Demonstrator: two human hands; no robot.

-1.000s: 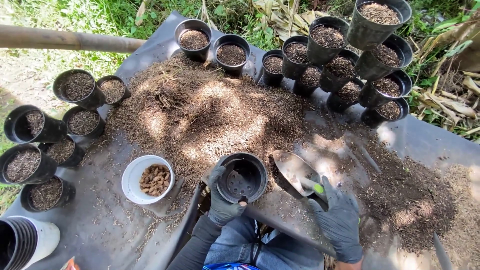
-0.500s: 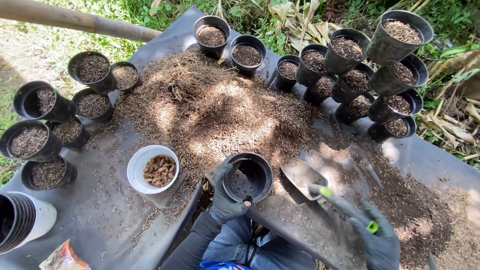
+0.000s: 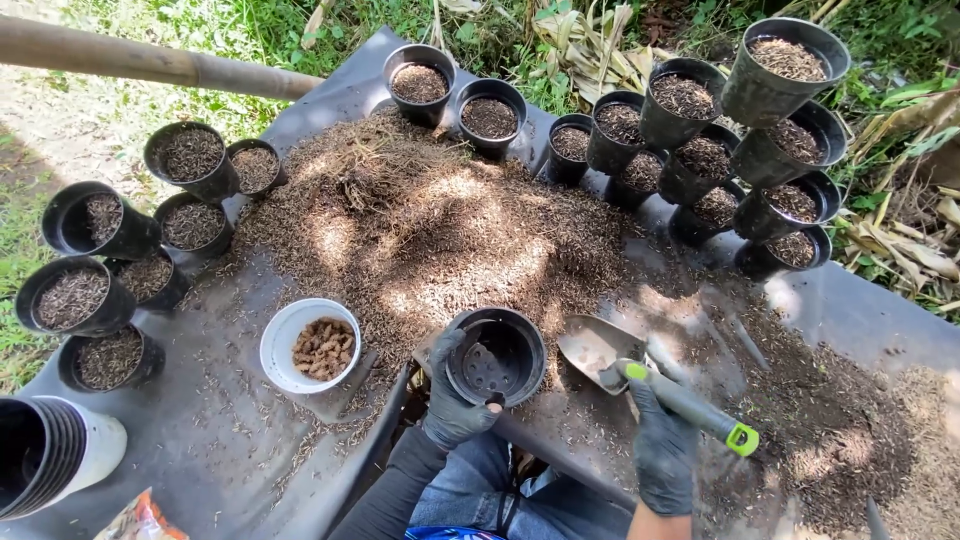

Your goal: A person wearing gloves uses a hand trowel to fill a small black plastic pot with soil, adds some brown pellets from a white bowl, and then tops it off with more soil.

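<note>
**Trowel blade right beside the empty pot**

Your left hand (image 3: pixel 455 405) has the empty pot (image 3: pixel 497 355) by its near-left rim, gloved fingers (image 3: pixel 443 352) curled over the edge and closed on it, thumb down by the near rim. The pot sits upright on the black sheet (image 3: pixel 200 450), mouth up, drain holes showing in the bottom.

Your right hand (image 3: pixel 662 450) is wrapped tight round the trowel (image 3: pixel 640 370), gripping the grey handle. The trowel's long axis runs from near-right, where the green end cap sits, up to far-left, where the blade lies just right of the pot's rim, close but apart. The blade looks nearly bare; it's slightly blurred, so you can't be sure what's on it.

The husk pile (image 3: pixel 430 220) lies just beyond the pot, on the far side, closer to the blade than to your left hand. A white bowl (image 3: pixel 310 345) of brown lumps sits left of the pot.

Your right palm is hidden behind the handle, and your forearms are cut off at the bottom edge.
</note>
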